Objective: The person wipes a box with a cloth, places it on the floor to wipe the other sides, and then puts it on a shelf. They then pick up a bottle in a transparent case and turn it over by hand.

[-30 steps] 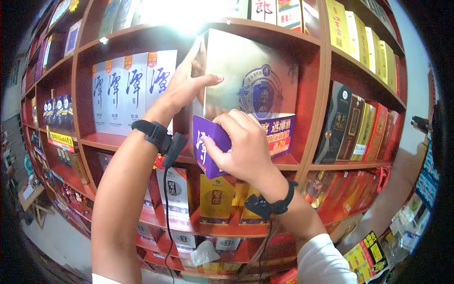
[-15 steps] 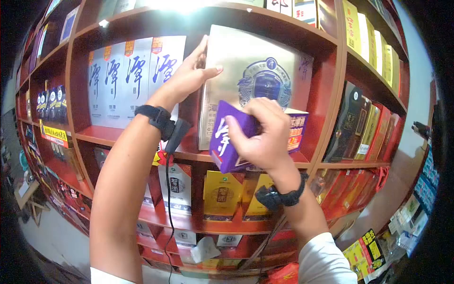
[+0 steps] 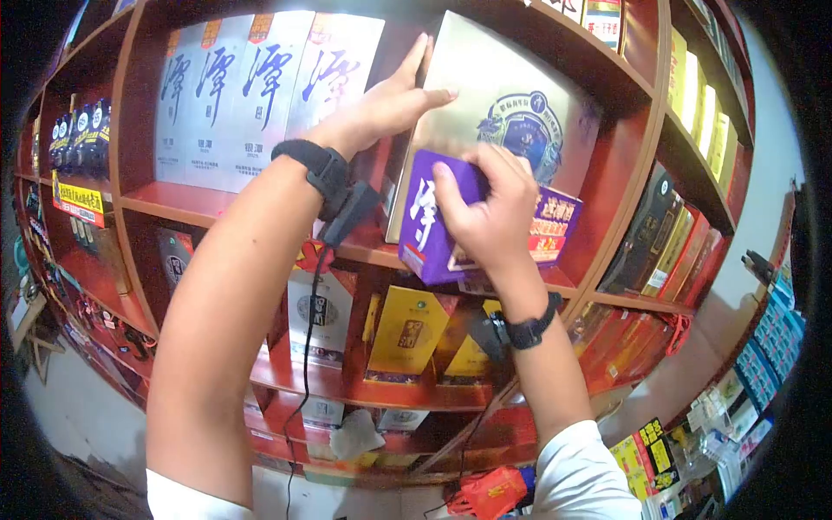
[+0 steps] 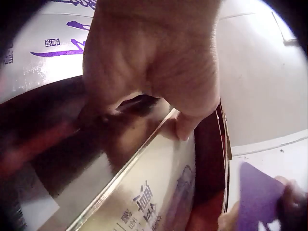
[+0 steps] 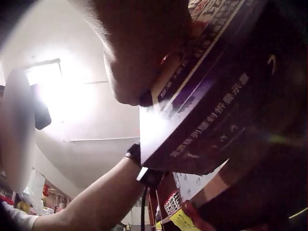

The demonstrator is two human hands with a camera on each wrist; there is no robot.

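Note:
A large gold gift box (image 3: 468, 91) with a blue emblem stands in the shelf compartment, tilted in the head view. My left hand (image 3: 381, 104) is at its upper left edge, fingers straight along the side and thumb lying on the front; the left wrist view shows the thumb (image 4: 184, 126) on the front face. A smaller purple carton (image 3: 425, 230) with white lettering overlaps the gold box's lower front. My right hand (image 3: 494, 204) grips this carton, thumb on its left end and fingers over the top. In the right wrist view the carton (image 5: 202, 130) shows its printed underside.
Silver-white boxes (image 3: 230, 95) stand in a row to the left in the same compartment. The shelf board (image 3: 368, 251) runs beneath. Yellow boxes (image 3: 407, 334) sit one shelf lower, and dark and gold boxes (image 3: 646, 234) are right of the divider. A black cable (image 3: 302, 390) hangs from the left wrist.
The head view has shifted and tilted. My right hand drew the purple carton away from the gold box, then brought it back against its lower front. My left hand stays at the box's edge.

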